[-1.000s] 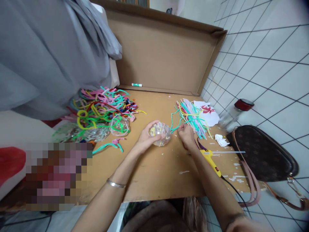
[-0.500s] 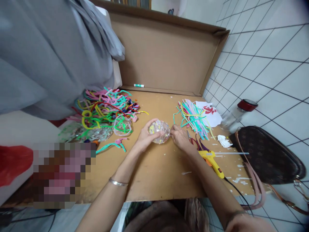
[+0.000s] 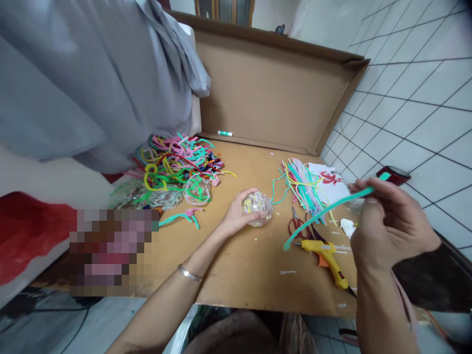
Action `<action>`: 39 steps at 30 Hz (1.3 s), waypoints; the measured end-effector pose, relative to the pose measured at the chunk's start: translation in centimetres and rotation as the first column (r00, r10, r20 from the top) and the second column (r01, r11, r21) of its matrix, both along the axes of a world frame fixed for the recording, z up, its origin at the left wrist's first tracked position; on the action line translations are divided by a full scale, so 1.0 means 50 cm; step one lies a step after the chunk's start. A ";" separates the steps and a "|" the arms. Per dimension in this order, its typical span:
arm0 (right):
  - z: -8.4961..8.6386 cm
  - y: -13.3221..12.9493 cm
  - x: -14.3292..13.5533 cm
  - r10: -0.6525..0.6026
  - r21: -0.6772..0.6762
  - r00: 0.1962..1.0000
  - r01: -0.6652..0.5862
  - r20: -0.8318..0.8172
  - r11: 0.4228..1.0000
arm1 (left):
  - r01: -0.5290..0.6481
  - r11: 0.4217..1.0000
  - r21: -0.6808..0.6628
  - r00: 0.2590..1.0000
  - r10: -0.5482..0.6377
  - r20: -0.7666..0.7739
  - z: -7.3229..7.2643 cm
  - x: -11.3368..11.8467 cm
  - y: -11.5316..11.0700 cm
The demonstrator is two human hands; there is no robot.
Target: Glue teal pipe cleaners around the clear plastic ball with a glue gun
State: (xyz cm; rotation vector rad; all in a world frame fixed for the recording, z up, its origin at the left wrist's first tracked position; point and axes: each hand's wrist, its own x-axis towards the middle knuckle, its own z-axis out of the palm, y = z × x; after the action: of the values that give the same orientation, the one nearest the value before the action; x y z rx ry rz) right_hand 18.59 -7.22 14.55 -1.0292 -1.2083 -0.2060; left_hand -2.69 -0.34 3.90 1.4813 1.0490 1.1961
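My left hand is wrapped round a clear, rounded plastic piece with yellow and white bits showing in it, at the middle of the table. Raised at the right, close to the camera, my right hand pinches a turquoise pipe cleaner that slants down to the left. Beneath that strand lie red-handled scissors and a yellow glue gun. A bundle of pastel pipe cleaners rests behind them.
A tangled heap of coloured pipe cleaners lies at the left, with a green-and-pink pipe-cleaner piece in front. A cardboard panel stands along the back, near a glue stick. A dark bag sits at the right.
My right hand has left the plastic piece and swung up to the right, now with a turquoise pipe cleaner in it. My left hand keeps its hold. The view has turned slightly left.
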 end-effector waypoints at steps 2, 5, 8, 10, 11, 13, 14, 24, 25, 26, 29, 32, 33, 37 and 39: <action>-0.005 0.005 0.004 -0.015 0.118 0.992 0.029 -0.124 0.993 | -0.028 0.998 0.050 0.999 0.030 -0.038 -0.004 0.001 0.003; -0.032 0.029 0.016 0.023 0.167 0.967 0.020 -0.254 0.986 | -0.049 0.991 0.121 0.995 0.060 -0.084 -0.007 0.005 0.004; -0.073 0.053 0.022 0.148 0.082 0.926 -0.128 -0.347 0.988 | -0.001 0.993 0.117 0.993 0.014 -0.113 -0.012 0.012 0.000; -0.103 0.062 0.015 0.183 -0.014 0.906 -0.203 -0.381 0.979 | 0.040 0.993 0.108 0.992 -0.026 -0.124 -0.017 0.017 -0.003; -0.118 0.065 0.007 0.184 -0.068 0.909 -0.225 -0.373 0.972 | 0.053 0.992 0.113 0.991 -0.039 -0.125 -0.020 0.020 -0.004; -0.145 0.065 -0.014 0.148 -0.196 0.942 -0.213 -0.300 0.957 | 0.067 0.990 0.124 0.991 -0.051 -0.123 -0.026 0.026 -0.005; -0.158 0.063 -0.027 0.134 -0.245 0.960 -0.195 -0.245 0.950 | 0.069 0.990 0.126 0.991 -0.053 -0.124 -0.029 0.028 -0.006; -0.254 0.064 -0.059 0.122 -0.160 0.970 -0.089 0.209 0.983 | 0.028 0.983 0.181 0.973 0.014 -0.231 -0.045 0.042 -0.014; -0.255 0.065 -0.054 0.127 -0.128 0.948 -0.093 0.292 0.987 | 0.016 0.981 0.193 0.968 0.032 -0.248 -0.044 0.043 -0.017; -0.255 0.065 -0.051 0.121 -0.102 0.922 -0.089 0.367 0.991 | 0.008 0.978 0.209 0.964 0.048 -0.262 -0.042 0.044 -0.021; -0.247 0.060 -0.053 0.050 -0.020 0.877 -0.047 0.479 0.999 | 0.032 0.963 0.266 0.956 0.048 -0.289 -0.037 0.045 -0.028; -0.242 0.051 -0.064 0.037 -0.039 0.873 -0.020 0.486 0.999 | 0.065 0.950 0.305 0.951 0.034 -0.308 -0.037 0.045 -0.031; -0.241 0.049 -0.067 0.039 -0.053 0.873 -0.015 0.487 0.998 | 0.066 0.948 0.310 0.950 0.036 -0.311 -0.038 0.045 -0.031; -0.245 0.048 -0.071 0.049 -0.071 0.864 -0.016 0.501 0.997 | 0.063 0.946 0.319 0.948 0.043 -0.316 -0.042 0.044 -0.029; -0.247 0.050 -0.071 0.049 -0.058 0.860 -0.022 0.509 0.998 | 0.069 0.942 0.327 0.948 0.040 -0.315 -0.041 0.044 -0.029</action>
State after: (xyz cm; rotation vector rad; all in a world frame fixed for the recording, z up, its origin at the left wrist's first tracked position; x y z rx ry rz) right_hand 15.05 -4.70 2.19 -1.0271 -1.7206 -0.4428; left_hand -0.47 -1.80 1.84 1.9974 1.0776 1.1912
